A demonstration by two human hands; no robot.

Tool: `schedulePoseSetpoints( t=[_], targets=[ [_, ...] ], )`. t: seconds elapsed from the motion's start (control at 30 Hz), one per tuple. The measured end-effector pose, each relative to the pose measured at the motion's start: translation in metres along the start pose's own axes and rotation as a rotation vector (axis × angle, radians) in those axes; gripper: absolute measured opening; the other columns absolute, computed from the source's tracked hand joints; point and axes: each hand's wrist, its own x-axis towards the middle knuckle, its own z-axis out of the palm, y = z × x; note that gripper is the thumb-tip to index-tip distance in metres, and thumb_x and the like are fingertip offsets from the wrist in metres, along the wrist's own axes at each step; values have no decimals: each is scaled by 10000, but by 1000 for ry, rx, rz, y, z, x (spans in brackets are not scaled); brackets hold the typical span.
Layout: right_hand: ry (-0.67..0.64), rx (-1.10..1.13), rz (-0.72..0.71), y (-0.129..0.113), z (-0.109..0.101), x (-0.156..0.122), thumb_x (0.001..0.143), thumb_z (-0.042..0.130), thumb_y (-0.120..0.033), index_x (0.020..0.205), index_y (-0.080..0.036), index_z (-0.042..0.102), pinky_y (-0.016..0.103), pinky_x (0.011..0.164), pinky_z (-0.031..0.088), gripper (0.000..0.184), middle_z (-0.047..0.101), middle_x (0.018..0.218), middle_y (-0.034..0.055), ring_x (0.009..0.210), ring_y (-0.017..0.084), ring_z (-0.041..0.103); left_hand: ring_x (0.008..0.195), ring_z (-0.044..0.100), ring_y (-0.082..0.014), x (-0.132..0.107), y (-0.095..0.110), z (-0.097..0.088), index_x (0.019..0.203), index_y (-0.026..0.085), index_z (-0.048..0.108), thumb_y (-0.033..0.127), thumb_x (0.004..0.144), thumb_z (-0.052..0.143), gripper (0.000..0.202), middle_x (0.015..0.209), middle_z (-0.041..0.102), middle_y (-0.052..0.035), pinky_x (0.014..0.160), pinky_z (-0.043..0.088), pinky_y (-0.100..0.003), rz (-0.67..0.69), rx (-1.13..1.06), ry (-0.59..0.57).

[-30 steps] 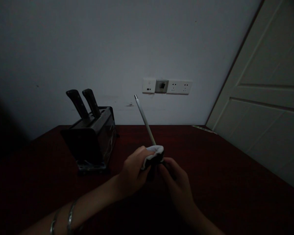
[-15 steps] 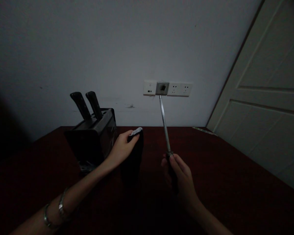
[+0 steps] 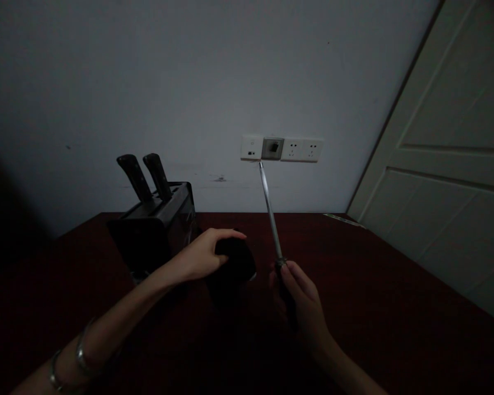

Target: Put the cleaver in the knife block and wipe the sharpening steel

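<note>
My right hand is closed round the dark handle of a sharpening steel, whose metal rod points up and away toward the wall. My left hand grips a dark cloth that hangs in a bunch just above the dark red table, a little left of the steel. Left of that hand stands a black knife block with two black knife handles sticking out of it.
A row of white wall sockets sits on the grey wall behind the table. A white door stands at the right. The room is dim and the left edge of the view is in shadow.
The cloth was wrapped round the base of the rod; my left hand pulled it off to the left and lowered it. My right hand swung the steel more upright.
</note>
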Motion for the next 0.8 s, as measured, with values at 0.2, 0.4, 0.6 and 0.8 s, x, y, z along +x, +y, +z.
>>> schedulePoseSetpoints(
  t=[0.2,0.4,0.6,0.8],
  targets=[
    [-28,-68,-9,0,1,-4,800,559,-456,807,-191,524,133,320,268,268,486,600,-61,388,24,358,858,519,-199,-8,2,11,968,115,620,17,788,422,286,904,573,-90,756,453,-354,148,641,230],
    [-53,-99,-70,-2,4,-11,807,565,-423,772,-197,519,142,404,326,232,477,620,-53,482,44,399,1000,469,-236,-11,16,8,787,145,626,187,773,591,56,1042,515,-103,826,430,-391,282,612,400],
    [-66,-296,-250,-1,4,-14,840,521,-374,833,-217,544,197,571,415,160,531,714,-24,645,100,481,618,572,-106,-12,24,35,789,159,574,195,789,580,37,693,613,16,590,442,-230,268,220,394],
    [-23,-338,-299,-2,4,-11,859,487,-348,841,-220,539,237,630,415,139,554,749,-11,700,135,501,689,611,-118,-17,22,63,828,174,567,189,742,628,107,772,646,-1,646,480,-228,356,37,437]
  ],
)
